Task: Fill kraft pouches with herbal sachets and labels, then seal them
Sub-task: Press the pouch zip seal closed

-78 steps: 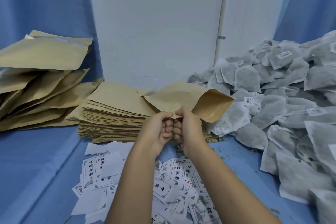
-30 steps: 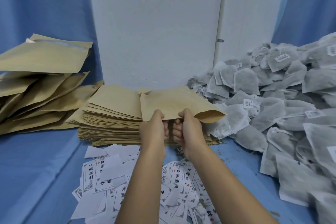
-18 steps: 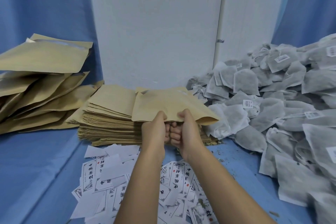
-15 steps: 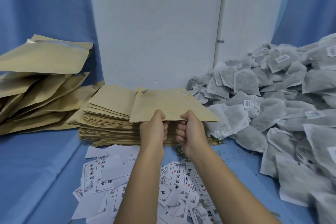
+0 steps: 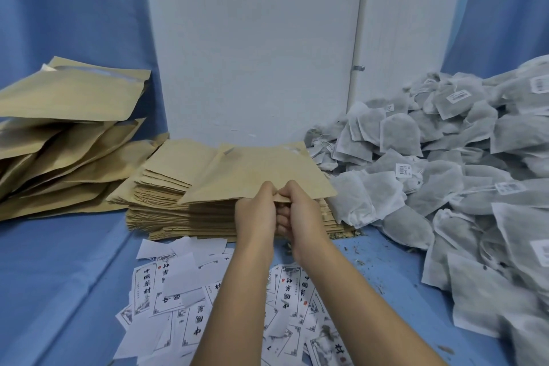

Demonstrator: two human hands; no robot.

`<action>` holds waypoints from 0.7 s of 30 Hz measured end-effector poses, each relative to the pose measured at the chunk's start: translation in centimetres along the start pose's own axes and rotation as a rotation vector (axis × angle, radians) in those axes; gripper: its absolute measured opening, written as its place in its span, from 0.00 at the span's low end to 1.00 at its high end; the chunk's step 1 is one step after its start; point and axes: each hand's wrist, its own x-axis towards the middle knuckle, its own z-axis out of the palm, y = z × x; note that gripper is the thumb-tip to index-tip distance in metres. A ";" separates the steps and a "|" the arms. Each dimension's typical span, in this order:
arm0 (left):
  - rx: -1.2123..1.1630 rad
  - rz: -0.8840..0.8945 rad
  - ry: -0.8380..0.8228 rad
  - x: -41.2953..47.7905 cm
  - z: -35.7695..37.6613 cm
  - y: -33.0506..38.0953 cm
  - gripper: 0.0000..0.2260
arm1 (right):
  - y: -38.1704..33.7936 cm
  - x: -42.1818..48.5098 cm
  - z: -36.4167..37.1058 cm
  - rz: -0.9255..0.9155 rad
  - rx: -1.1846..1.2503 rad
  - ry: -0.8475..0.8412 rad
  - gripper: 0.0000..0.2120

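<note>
**Finding.** The left hand [image 5: 257,215] and right hand [image 5: 301,217] sit knuckle to knuckle at the near edge of one pouch [image 5: 258,172]. Each pinches that edge, thumb on top and fingers curled beneath, clamped on the paper. The pouch is held flat and roughly level just above the stack [image 5: 162,202] of unused pouches, with its far edge toward the wall.

**Assessment.** The step appears to be work on the closure at the near edge. Most likely it is being pressed shut, though parting it to open cannot be excluded.

**Recommendation.**
- If sealing, push the air out first.
- Keep sachet and label clear of the strip.
- Hold both layers square and press from the middle outward to each corner, leaving no stretch unpressed.
- Grip firmly but without twisting, as kraft paper is likely to crease.

**Supplies.** Sachets [image 5: 445,175] are heaped at right, and labels [image 5: 184,291] are scattered nearest the person. A looser pile [image 5: 68,134] of pouches lies at left, probably finished ones.

**Not verifiable.**
- The closure strip lies under the thumbs.
- The pouch's contents are hidden. It looks thin, so whether a sachet and label are inside cannot be told.
- The fingertips beneath the pouch are unseen.
- The sachets and the pile both run off frame.
- The forearms cover part of the labels.
</note>
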 end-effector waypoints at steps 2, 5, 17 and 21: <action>-0.009 0.024 0.092 0.4 -0.3 0.0 0.08 | 0.1 -0.1 -0.1 -0.015 0.023 0.041 0.13; 0.008 0.028 0.106 0.7 -0.8 0.0 0.08 | 0.2 0.5 -0.5 -0.040 0.107 0.100 0.12; 0.045 -0.022 -0.035 0.3 -0.8 0.1 0.11 | -0.2 0.9 -1.3 0.068 0.127 0.033 0.13; 0.051 -0.064 -0.093 0.1 -0.4 -0.1 0.13 | -0.1 0.8 -1.3 0.124 0.016 -0.106 0.15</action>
